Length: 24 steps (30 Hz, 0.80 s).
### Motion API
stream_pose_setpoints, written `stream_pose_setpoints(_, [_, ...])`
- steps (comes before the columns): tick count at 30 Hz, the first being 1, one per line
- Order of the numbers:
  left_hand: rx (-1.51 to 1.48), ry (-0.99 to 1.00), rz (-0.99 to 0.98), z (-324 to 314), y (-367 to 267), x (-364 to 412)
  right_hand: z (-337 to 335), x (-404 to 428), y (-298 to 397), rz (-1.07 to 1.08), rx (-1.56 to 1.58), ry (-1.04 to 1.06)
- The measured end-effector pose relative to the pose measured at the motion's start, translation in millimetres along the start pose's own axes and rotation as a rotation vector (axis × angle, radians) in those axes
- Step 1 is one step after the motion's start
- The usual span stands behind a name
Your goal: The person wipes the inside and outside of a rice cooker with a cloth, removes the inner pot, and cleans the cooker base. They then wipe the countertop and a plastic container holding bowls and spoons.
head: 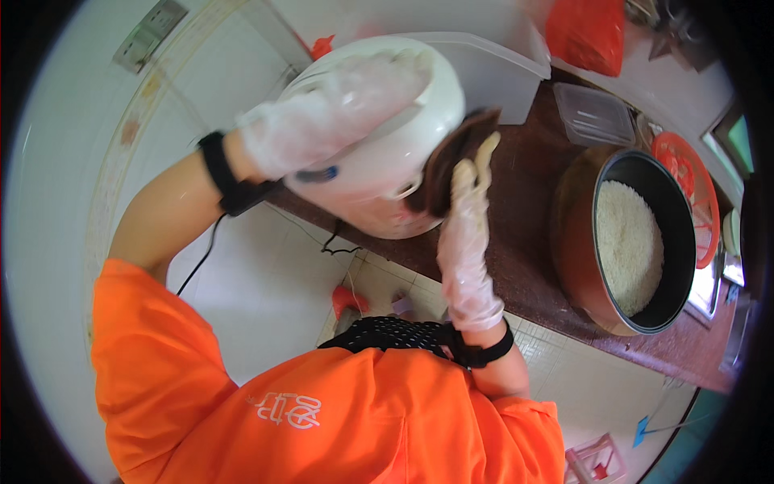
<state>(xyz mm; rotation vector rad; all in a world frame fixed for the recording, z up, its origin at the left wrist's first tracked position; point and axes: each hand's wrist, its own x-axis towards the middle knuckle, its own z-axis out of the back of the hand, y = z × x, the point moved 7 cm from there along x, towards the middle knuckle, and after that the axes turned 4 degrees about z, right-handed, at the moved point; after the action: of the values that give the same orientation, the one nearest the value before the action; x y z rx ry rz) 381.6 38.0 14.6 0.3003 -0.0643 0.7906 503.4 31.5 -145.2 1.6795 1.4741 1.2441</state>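
Note:
A white rice cooker body (pixel 369 181) stands at the left end of the dark red countertop (pixel 520 242) and looks tilted. My left hand (pixel 344 112), in a clear plastic glove, reaches over its top, with the fingers at the upper rim. Against the cooker's right side, my gloved right hand (pixel 468 236) holds a dark brown cloth (pixel 453 157). Part of the cloth is hidden behind the fingers. Farther right on the counter is a metal inner pot (pixel 580 242) with a dark lining, its opening turned towards me. White rice grains (pixel 629 248) lie inside it.
Behind the cooker is a translucent plastic bin (pixel 502 91). Clear plastic containers (pixel 595 115) and a red plastic basket (pixel 707 206) lie beyond the pot. A red plastic bag (pixel 583 39) is at the back. A black cord (pixel 338 245) hangs over the counter's front edge.

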Motion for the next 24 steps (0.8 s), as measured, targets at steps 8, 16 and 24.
stream_pose_setpoints(8, [-0.371,0.219,0.365,-5,93,-18,22,25,-44,-0.244,0.124,-0.151])
stream_pose_setpoints(16, [-0.281,0.218,0.4,-4,103,-59,-56,-102,-53,0.407,-0.581,-0.211])
stream_pose_setpoints(24, [-0.154,0.281,0.486,-6,110,-55,-72,-94,-108,0.46,-0.668,0.353])
